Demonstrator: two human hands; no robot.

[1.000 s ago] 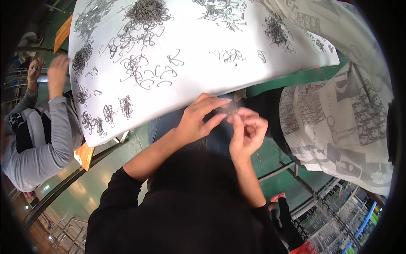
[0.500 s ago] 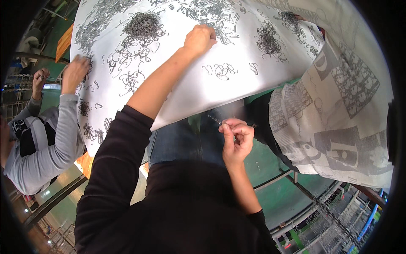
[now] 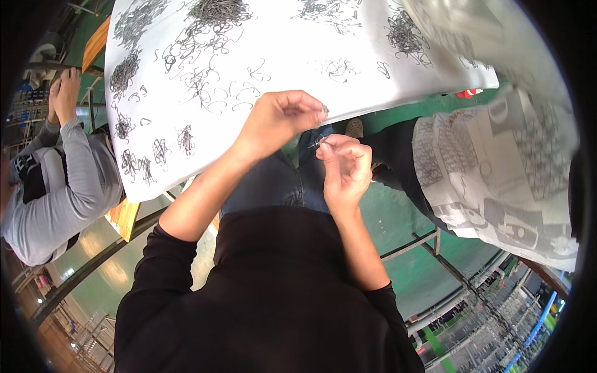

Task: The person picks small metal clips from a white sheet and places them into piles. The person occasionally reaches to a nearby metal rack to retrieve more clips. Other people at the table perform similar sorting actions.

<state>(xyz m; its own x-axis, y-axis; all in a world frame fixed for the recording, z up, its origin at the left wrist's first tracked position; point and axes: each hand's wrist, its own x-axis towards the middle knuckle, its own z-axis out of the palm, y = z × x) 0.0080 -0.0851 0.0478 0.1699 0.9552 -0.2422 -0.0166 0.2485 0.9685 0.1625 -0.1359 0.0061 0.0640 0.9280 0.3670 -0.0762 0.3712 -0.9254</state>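
Observation:
My left hand (image 3: 277, 121) is at the table's near edge, thumb and fingers pinched on a small metal clip (image 3: 324, 109). Just below and to its right, my right hand (image 3: 346, 168) pinches a thin, shiny, beaded-looking strip (image 3: 314, 143), too small to make out fully. The two hands are close but apart, over my lap. Beyond them on the white-covered table (image 3: 286, 68) lie loose bent dark wire hooks (image 3: 208, 87) and a scatter of small grey metal clips (image 3: 329, 13).
A dense heap of hooks (image 3: 217, 9) lies at the back, another pile (image 3: 405, 36) at the right. Small hook bunches (image 3: 160, 150) line the left corner. A person in grey sleeves (image 3: 71, 193) sits at left; another in a patterned garment (image 3: 479, 168) is close at right.
My left hand has come back from the far clips to the near edge, beside my right hand, which has risen slightly. The person at left has drawn a hand off the table.

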